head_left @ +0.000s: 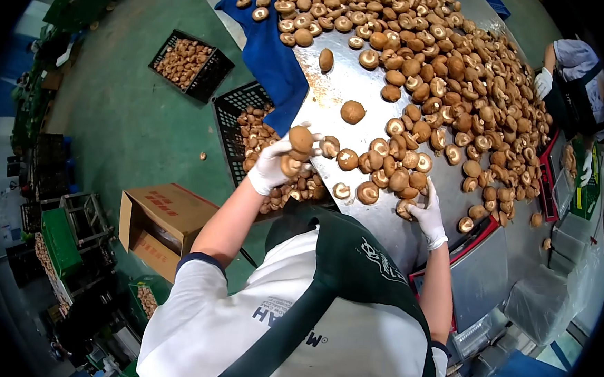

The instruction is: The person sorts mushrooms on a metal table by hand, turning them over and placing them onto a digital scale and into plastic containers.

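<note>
My gloved left hand (273, 166) is closed around shiitake mushrooms, with a brown cap (301, 139) on top and a paler one (291, 165) below it. It is over a black crate (223, 137) of mushrooms, beside the corner of the metal table (331, 107). On the tabletop, my gloved right hand (430, 216) has its fingers apart at the near edge of a loose mushroom group (399, 177). Its thumb is by a mushroom (405, 208); whether they touch is hard to tell.
A large mushroom pile (454, 73) spreads across the table. Blue cloth (275, 62) hangs over its left edge. Another filled black crate (208, 82) and a cardboard box (165, 221) stand on the green floor. At the right, a co-worker's gloved hand (543, 84) is beside the pile.
</note>
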`<state>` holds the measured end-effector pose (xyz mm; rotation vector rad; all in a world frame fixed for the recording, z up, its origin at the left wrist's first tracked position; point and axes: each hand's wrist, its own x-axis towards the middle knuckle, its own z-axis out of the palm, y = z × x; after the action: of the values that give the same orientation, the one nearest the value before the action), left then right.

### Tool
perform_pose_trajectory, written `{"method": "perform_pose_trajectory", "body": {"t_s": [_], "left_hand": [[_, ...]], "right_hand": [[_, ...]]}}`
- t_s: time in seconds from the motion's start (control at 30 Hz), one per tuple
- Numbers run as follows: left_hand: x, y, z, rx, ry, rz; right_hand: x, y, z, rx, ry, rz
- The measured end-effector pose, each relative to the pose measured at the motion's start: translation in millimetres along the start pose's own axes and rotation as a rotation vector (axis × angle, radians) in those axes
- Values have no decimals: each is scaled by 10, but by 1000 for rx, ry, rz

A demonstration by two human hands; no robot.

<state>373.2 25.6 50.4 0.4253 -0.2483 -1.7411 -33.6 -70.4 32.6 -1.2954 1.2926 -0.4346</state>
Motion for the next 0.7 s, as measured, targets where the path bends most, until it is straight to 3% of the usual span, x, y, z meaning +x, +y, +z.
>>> {"method": "perform_pose_trajectory", "body": {"t_s": [0.13, 0.4, 0.47, 0.6, 0.7], "left_hand": [[-136, 266, 86, 43, 25, 79], [-191, 392, -127, -153, 28, 148], [-139, 366, -292, -23, 115, 19], [27, 203, 205, 679, 386, -144], [149, 62, 219, 1091, 379, -68]], "right_hand": [[-10, -13, 13, 102, -13, 34], [-18, -35, 160, 205, -83, 59], [-43, -57, 212, 190, -78, 42], [-112, -12, 202, 219, -43, 71], [-175, 92, 215, 211, 11, 86]]}}
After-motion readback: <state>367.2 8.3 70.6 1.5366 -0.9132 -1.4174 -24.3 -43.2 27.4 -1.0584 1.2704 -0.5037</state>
